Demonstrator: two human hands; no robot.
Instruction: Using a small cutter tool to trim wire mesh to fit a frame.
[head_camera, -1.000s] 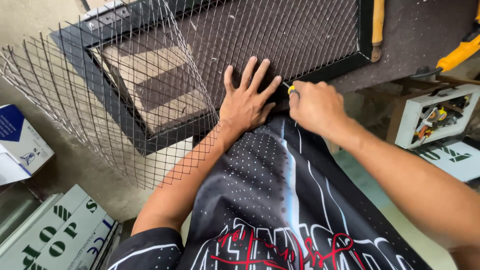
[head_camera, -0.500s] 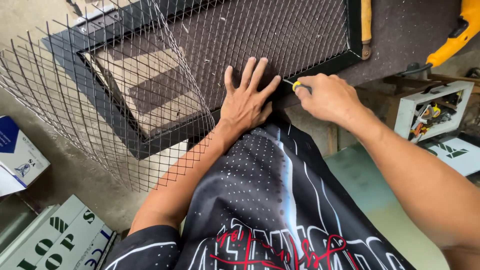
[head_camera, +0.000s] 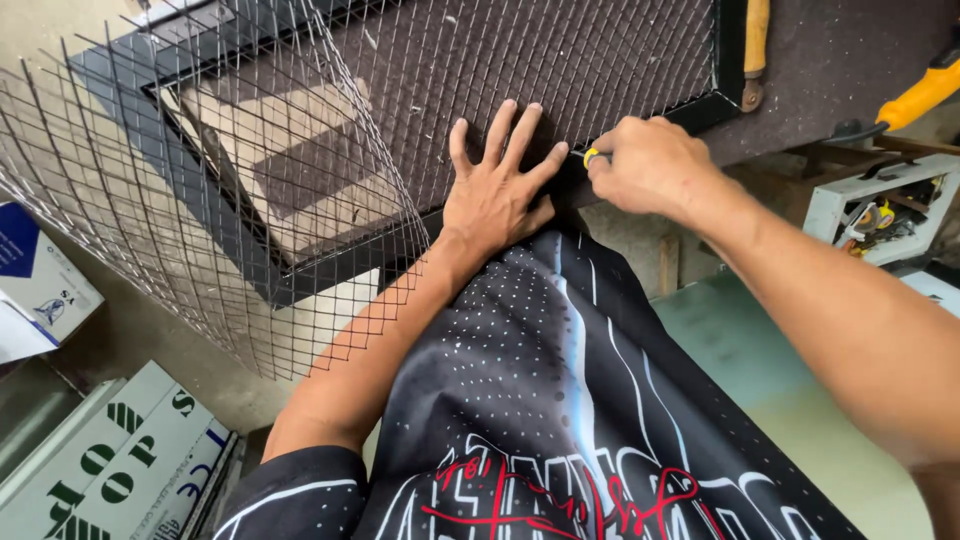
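Mesh (head_camera: 300, 180) of thin grey wire lay over a black frame (head_camera: 250, 270) on the workbench (head_camera: 850, 60), its loose left part curling off the edge. The left hand (head_camera: 495, 195) pressed flat and open on it; just beside, the right hand (head_camera: 650, 165) was closed around a small yellow-tipped tool (head_camera: 591, 156). A white box (head_camera: 880, 215) held small parts.

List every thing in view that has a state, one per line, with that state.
Left hand: flat, fingers spread, pressing the mesh.
Right hand: closed around a small yellow-tipped tool.
Grey wire mesh sheet: lies over the frame, loose end curling up at the left.
Black rectangular metal frame: lying flat on the brown workbench.
Yellow-handled tool: lying on the bench, untouched.
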